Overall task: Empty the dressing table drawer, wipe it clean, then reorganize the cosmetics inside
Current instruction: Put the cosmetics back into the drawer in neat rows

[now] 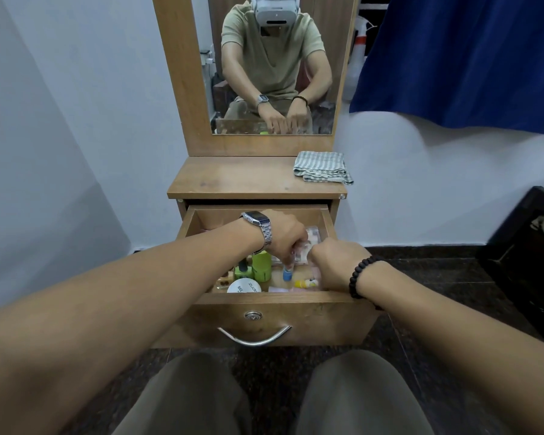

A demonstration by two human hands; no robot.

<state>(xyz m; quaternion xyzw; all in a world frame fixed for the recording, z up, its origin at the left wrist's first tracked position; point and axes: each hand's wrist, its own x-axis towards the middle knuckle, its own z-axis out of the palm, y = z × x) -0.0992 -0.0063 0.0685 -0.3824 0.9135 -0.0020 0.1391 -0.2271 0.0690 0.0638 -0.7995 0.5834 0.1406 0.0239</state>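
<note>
The drawer (pixel 258 301) is standing pulled open beneath the tabletop (pixel 233 178); cosmetics are lying inside it. Both hands are reaching into the drawer; the left hand (pixel 285 235), wearing a metal watch (pixel 258 224), is closing its fingers downward on a small blue-capped tube (pixel 287 273) near the drawer's centre; the right hand (pixel 333 263), wearing a black bead bracelet (pixel 360 276), is curling its fingers inward at the drawer's right side, and what they are clamping cannot be told. A clear packet (pixel 311 238) is lying toward the drawer's back right; two green bottles (pixel 255 266) and a white round lid (pixel 244 287) are sitting at the drawer's front left. A striped cloth (pixel 322 167) is lying folded above the drawer, on the tabletop's right end.
</note>
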